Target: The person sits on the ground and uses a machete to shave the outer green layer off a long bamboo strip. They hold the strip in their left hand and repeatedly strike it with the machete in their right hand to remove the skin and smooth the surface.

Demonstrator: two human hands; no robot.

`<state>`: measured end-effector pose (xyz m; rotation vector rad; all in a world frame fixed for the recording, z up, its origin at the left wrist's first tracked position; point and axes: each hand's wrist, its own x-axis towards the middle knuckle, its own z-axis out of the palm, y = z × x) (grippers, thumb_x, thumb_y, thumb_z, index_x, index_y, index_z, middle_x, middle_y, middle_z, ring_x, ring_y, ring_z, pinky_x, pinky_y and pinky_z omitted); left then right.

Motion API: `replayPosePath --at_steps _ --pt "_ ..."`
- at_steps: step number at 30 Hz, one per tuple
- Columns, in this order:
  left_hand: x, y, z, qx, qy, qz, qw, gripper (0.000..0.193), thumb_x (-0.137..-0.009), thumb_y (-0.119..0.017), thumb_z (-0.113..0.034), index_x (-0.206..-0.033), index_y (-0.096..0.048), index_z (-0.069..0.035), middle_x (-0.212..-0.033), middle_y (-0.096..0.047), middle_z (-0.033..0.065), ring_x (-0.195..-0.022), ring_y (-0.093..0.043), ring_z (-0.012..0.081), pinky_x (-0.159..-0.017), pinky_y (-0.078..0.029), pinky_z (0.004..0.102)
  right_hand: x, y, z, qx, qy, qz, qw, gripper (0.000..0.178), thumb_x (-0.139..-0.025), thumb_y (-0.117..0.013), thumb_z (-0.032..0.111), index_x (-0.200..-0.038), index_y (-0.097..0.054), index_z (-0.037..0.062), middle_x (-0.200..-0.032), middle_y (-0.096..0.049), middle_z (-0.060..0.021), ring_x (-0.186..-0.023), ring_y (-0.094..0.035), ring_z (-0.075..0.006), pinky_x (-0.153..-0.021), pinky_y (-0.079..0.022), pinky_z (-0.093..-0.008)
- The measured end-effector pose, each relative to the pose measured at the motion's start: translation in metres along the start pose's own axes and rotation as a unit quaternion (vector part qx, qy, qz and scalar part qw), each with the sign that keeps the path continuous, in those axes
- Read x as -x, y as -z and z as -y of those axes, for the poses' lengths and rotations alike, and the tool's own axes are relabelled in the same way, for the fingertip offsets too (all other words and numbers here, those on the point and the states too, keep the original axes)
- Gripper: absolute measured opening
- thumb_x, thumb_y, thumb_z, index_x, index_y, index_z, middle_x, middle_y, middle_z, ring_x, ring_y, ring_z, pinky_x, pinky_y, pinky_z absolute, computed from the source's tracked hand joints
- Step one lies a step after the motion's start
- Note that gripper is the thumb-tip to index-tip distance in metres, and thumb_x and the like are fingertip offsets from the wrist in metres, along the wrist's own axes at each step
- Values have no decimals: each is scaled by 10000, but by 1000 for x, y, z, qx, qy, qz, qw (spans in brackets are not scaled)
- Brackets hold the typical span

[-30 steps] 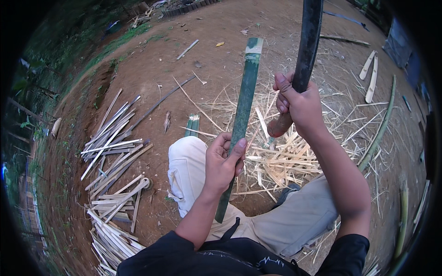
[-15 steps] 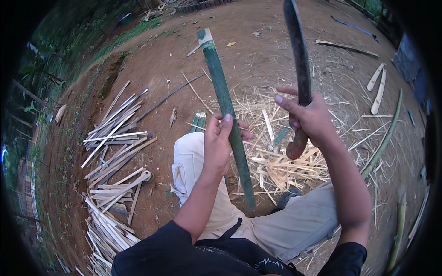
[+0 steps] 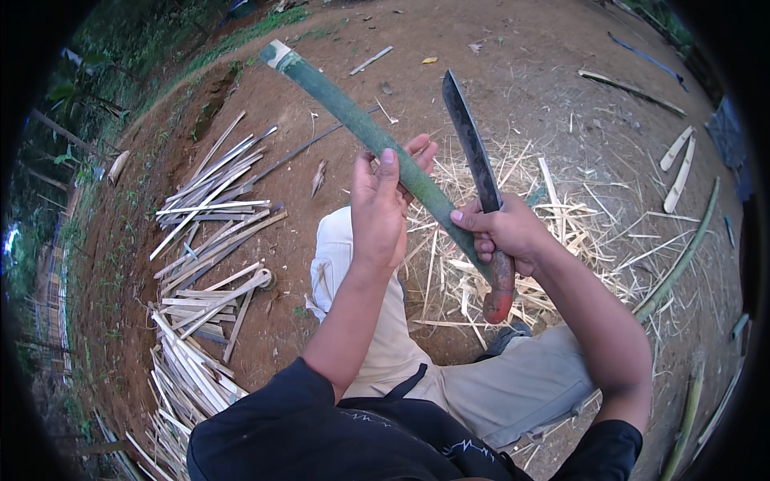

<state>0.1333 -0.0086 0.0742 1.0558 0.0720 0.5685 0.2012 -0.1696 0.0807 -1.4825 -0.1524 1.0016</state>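
Observation:
A green bamboo strip (image 3: pixel 329 94) slants across in front of me, its pale cut end at the upper left. My left hand (image 3: pixel 381 204) holds it near the middle, thumb over the front and fingertips showing loosely past the other edge. My right hand (image 3: pixel 509 232) is wrapped round the red-brown handle of a machete (image 3: pixel 469 136), whose dark blade points up and away. The right thumb reaches the lower part of the strip, which passes beside the handle. Whether those fingers also pinch the strip is hard to see.
Split bamboo slats (image 3: pixel 208 212) lie in piles on the dirt at left. Shavings (image 3: pixel 553 272) cover the ground ahead and right of my legs. A long green bamboo pole (image 3: pixel 682 260) and two pale slats (image 3: pixel 679 172) lie farther right. My shoe (image 3: pixel 509 335) shows beneath my leg.
The bamboo strip has tilted, its top swinging left and its lower end coming to my right hand. The machete has moved left and lower, its blade now leaning left.

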Motion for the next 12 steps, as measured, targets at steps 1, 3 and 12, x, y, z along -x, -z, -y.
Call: replayPosePath --at_steps 1,3,12 --pt "1 2 -2 -39 15 4 999 309 -1026 -430 -267 -1177 -418 2 -1175 -583 219 -1129 -597 315 -945 -515 395 0 -3 1 1 13 -5 1000 209 -862 -710 133 -895 -562 -11 -617 -499 17 -470 -437 -57 -421 -372 -235" --pt "2 6 2 -137 58 20 989 308 -1019 -456 -272 -1124 -472 17 -1103 -614 186 -1039 -636 276 -847 -559 351 2 -3 2 -5 33 -19 999 204 -875 -697 131 -894 -542 0 -628 -495 18 -467 -428 -53 -419 -365 -230" --pt "35 23 24 -398 13 189 898 260 -998 -527 -246 -857 -585 -36 -580 -515 -17 -476 -554 71 -419 -413 213 -1 12 8 -60 72 -52 994 211 -888 -683 182 -892 -591 -8 -628 -523 13 -510 -474 -69 -468 -394 -237"
